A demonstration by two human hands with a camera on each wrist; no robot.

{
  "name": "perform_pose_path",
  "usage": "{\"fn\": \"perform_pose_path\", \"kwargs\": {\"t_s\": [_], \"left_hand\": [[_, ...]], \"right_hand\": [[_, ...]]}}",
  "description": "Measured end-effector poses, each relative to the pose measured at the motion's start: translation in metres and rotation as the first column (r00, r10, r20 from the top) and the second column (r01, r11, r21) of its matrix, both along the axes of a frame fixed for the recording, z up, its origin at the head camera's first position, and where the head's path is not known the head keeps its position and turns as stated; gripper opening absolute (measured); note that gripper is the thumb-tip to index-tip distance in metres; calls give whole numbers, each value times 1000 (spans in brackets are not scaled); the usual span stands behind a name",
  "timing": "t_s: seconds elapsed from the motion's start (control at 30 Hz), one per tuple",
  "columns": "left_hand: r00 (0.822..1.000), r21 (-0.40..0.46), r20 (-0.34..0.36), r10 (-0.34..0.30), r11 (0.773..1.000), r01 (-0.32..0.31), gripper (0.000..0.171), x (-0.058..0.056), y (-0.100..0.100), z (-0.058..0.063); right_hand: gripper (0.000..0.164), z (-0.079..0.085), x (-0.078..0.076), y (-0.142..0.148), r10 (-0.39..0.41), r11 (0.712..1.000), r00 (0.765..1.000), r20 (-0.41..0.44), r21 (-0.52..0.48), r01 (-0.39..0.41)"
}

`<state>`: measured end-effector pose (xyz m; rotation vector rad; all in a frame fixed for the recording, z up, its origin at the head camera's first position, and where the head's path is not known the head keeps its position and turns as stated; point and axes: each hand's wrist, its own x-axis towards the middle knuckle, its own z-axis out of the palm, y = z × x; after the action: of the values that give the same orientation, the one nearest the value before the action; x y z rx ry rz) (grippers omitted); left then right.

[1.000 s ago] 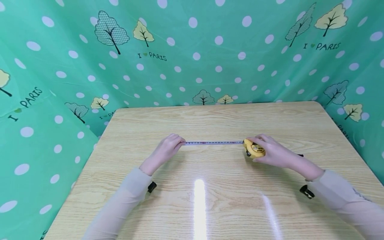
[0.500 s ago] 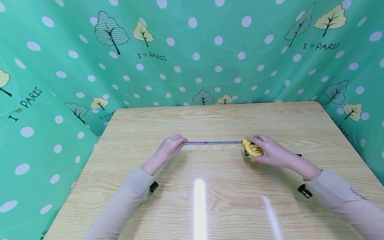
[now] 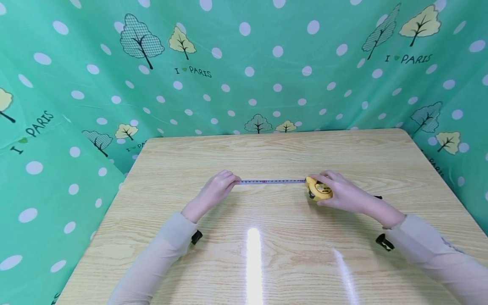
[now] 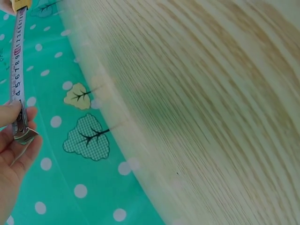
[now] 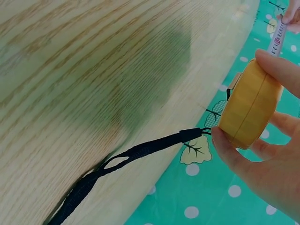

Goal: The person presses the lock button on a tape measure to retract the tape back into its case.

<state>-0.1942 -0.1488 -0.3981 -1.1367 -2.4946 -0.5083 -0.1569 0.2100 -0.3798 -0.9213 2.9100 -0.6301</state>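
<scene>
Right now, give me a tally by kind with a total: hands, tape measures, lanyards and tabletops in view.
Left hand and right hand: 2
Yellow tape measure: 1
Black lanyard: 1
Wood-grain tabletop: 1
Total: 5

A green, white-dotted, tree-printed fabric backdrop borders the pale wood-grain desk. An elongated white light reflection crosses the desk surface.

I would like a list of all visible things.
Rounded tape-measure case: 1, yellow, right of centre
Numbered tape blade: 1, white, left of case
Metal hook: 1, silver, blade's end
Woven strap: 1, black, attached to case
Wooden table: 1, light brown, below
Dotted cloth: count unclear, green, behind, beside table
Long sleeves: 2, pale grey, over table
Wrist pieces: 2, black, beside sleeves
Left hand: 1, bare, pinching blade
Right hand: 1, bare, gripping case
</scene>
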Motion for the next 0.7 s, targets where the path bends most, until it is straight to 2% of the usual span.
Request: {"fn": "perform_pose_path", "kwargs": {"t_s": [0.43, 0.7], "left_hand": [[1000, 8, -6, -26, 1000, 26, 9, -1, 6, 0], [1000, 5, 2, -25, 1000, 25, 9, -1, 10, 0]], "right_hand": [[72, -2, -1, -5, -10, 1000, 1000, 26, -6, 10], [72, -3, -1, -8, 4, 1000, 1000, -7, -10, -4]]}}
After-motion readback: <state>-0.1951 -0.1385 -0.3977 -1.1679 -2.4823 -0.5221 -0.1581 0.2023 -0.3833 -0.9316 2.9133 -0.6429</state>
